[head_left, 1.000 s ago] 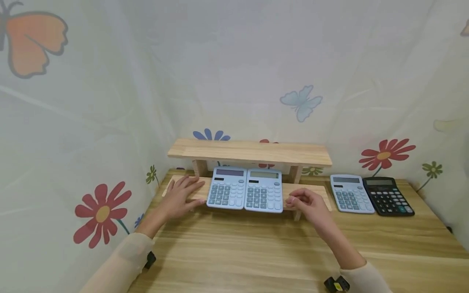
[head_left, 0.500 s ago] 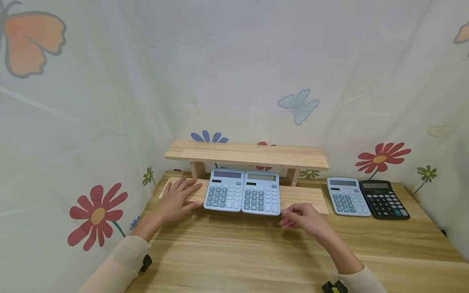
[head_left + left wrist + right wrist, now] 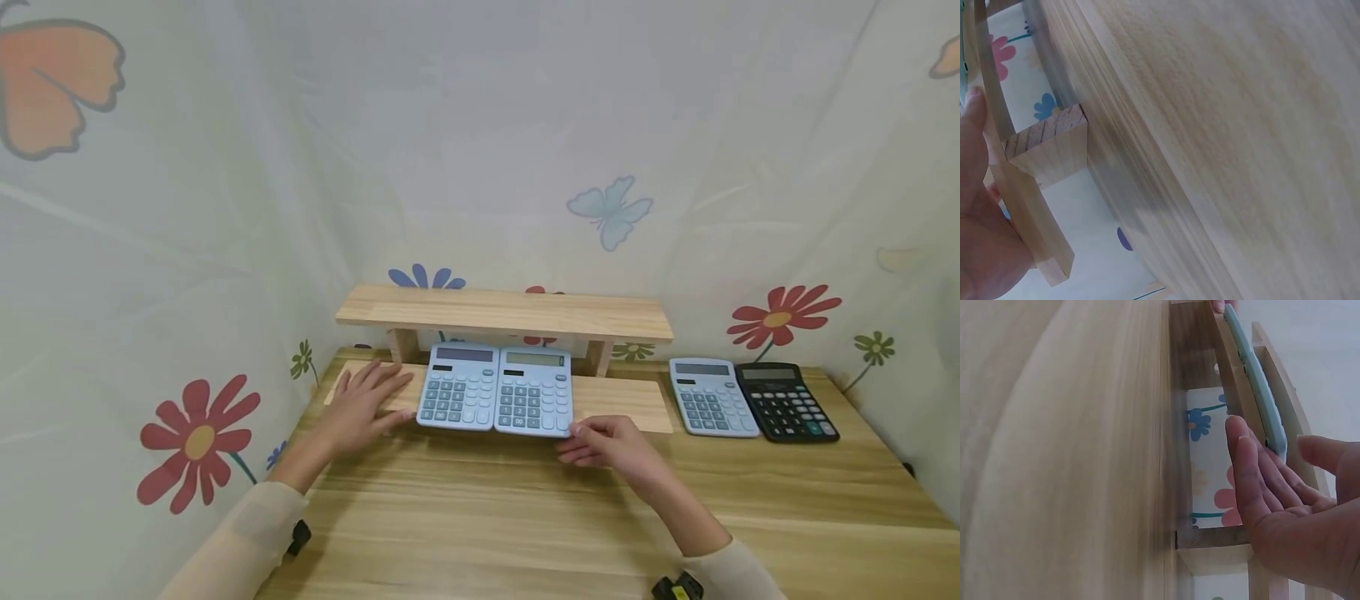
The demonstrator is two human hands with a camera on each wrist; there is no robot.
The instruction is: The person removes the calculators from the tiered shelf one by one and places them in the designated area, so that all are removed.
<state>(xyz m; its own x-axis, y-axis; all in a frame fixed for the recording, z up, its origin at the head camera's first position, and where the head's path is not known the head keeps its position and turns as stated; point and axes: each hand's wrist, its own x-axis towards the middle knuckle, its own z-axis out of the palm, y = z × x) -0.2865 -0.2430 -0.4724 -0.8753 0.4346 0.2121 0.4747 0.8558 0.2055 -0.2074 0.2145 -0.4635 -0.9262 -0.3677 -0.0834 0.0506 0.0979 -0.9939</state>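
Two calculators up, two down, by the look of it. Left blue calculator (image 3: 458,387) and right blue calculator (image 3: 534,392) — side by side on lower shelf (image 3: 622,405), between both hands' fingers. Left hand (image 3: 360,417): fingers spread over shelf. Right hand (image 3: 618,452): fingers loosely extended at near corner, no clear grip. Unshelved — third blue calculator (image 3: 713,398), black calculator (image 3: 789,403), on table (image 3: 480,521) rightward of right fingers

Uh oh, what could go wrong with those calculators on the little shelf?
The blue calculator by the right hand seems to poke past the front of the lower shelf, so a nudge might slide it off or leave it crooked. The left hand rests on the lower shelf's end; leaning hard there could perhaps tip it.
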